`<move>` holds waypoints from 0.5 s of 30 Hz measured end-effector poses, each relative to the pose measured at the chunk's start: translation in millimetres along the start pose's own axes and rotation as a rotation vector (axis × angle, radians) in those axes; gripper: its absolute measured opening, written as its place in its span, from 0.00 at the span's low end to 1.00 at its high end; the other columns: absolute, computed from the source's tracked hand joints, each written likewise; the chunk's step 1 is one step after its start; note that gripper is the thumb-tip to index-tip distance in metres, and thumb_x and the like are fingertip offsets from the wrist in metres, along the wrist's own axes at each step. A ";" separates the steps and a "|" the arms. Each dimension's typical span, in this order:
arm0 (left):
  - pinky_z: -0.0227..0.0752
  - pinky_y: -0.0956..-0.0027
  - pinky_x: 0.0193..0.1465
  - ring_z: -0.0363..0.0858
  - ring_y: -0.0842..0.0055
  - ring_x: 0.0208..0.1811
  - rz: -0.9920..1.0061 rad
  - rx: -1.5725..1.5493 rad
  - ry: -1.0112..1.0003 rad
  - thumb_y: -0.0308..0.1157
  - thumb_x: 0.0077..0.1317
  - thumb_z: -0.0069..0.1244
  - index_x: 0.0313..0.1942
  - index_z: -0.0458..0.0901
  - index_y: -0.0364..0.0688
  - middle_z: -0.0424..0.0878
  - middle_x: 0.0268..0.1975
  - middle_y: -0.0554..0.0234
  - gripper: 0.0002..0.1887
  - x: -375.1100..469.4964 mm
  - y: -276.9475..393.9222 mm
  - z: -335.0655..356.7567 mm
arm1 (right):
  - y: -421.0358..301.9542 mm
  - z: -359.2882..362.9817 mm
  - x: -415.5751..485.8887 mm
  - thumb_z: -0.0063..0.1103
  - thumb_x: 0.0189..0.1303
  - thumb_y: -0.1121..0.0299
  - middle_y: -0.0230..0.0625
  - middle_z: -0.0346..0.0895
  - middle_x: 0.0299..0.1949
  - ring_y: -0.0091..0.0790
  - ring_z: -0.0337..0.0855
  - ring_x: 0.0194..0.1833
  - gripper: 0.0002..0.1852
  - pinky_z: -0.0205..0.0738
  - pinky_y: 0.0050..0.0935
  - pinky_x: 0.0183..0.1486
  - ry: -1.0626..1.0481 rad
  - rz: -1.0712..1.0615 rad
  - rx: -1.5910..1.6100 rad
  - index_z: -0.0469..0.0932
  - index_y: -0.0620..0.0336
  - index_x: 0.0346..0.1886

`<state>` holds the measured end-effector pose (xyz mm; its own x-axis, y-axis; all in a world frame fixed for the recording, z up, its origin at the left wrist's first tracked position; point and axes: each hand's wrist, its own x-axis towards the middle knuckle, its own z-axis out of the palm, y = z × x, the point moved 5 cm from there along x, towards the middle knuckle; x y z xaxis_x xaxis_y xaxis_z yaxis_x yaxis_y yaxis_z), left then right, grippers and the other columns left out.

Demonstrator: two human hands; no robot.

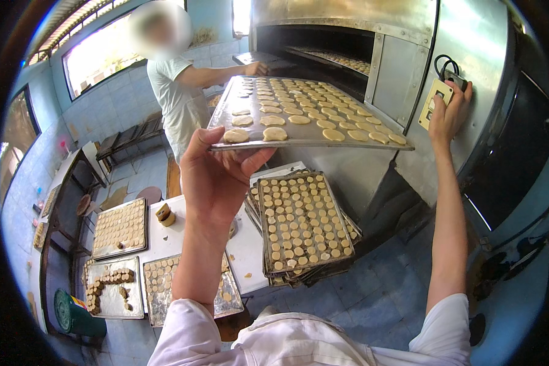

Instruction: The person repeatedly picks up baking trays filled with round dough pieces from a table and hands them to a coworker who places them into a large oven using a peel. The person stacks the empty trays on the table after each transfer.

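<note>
My left hand grips the near left corner of a metal baking tray, thumb on top and fingers beneath. Flat, pale dough rounds lie in rows on this tray, which is raised before the oven. On the right, my right hand touches a cream switch box on the oven's metal side, its fingers around a black fitting with a looped cable. Behind the held tray, the oven mouth stands open, with more dough rounds inside.
A co-worker stands beyond the tray, one arm stretched toward the oven mouth. Below, a stack of trays bearing dough rounds rests by a white table. Further trays lie at the left, near a green bin.
</note>
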<state>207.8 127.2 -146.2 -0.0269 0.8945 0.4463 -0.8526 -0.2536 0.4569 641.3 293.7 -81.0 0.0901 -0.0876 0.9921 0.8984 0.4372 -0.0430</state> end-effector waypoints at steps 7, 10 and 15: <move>0.89 0.47 0.58 0.86 0.49 0.60 -0.067 -0.090 -0.051 0.32 0.73 0.45 0.67 0.66 0.24 0.82 0.61 0.34 0.27 7.6 -2.8 7.5 | 3.4 -0.5 -1.5 0.60 0.68 0.65 0.61 0.50 0.81 0.59 0.51 0.81 0.23 0.47 0.57 0.79 -0.016 0.013 0.008 0.73 0.52 0.66; 0.87 0.43 0.61 0.85 0.47 0.61 -0.071 -0.110 -0.130 0.32 0.75 0.44 0.66 0.67 0.24 0.81 0.62 0.34 0.25 25.5 12.0 15.8 | 9.0 -0.6 -1.6 0.60 0.68 0.65 0.60 0.50 0.81 0.59 0.51 0.82 0.23 0.46 0.57 0.79 -0.012 0.018 0.035 0.73 0.53 0.66; 0.81 0.44 0.68 0.78 0.41 0.67 -0.125 -0.293 -0.224 0.29 0.78 0.46 0.65 0.63 0.21 0.77 0.63 0.26 0.23 74.9 44.9 17.8 | 0.8 0.1 1.5 0.60 0.69 0.64 0.61 0.51 0.81 0.60 0.50 0.82 0.22 0.46 0.57 0.79 -0.001 -0.010 0.036 0.74 0.53 0.65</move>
<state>176.8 176.2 -78.6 0.1733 0.8009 0.5732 -0.9561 -0.0029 0.2932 642.2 294.0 -79.5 0.0806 -0.0915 0.9925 0.8830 0.4685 -0.0286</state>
